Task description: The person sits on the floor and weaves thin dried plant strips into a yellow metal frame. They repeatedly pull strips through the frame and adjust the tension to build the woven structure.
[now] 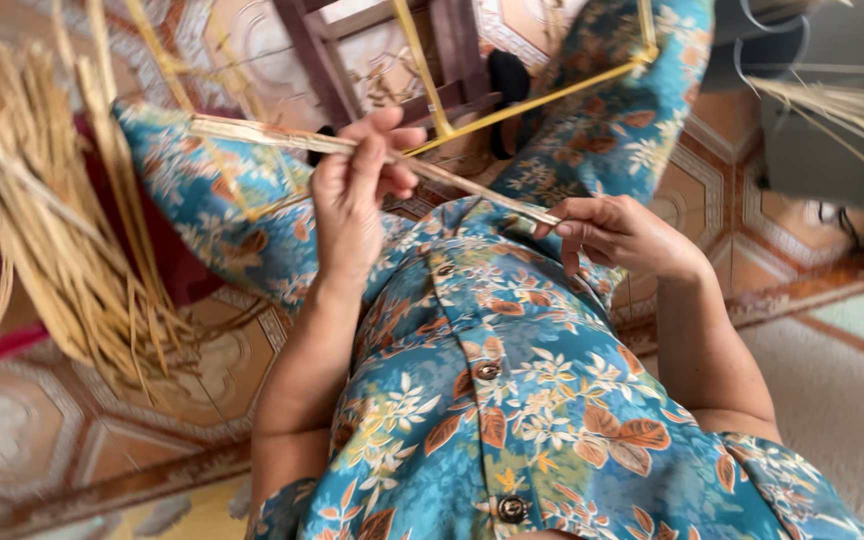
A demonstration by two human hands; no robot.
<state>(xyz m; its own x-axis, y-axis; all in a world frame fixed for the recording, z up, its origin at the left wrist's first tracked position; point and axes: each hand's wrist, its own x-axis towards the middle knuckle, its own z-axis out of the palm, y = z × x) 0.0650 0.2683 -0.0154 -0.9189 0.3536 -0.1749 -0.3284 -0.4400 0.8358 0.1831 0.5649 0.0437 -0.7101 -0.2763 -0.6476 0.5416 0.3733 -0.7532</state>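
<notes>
A: What pose does the left hand [357,190] take?
B: Raised in front of the torso, fingers curled closed, thumb uppermost, forearm bare.
A: And the right hand [620,235]?
B: Lower, beside the chest, fingertips pinched together, wrist bent, forearm bare and angled downward.

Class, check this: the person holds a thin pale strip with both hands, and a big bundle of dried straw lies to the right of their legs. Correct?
Not quite. The head view shows the straw bundle on the left. The left hand and right hand do hold the pale strip.
</notes>
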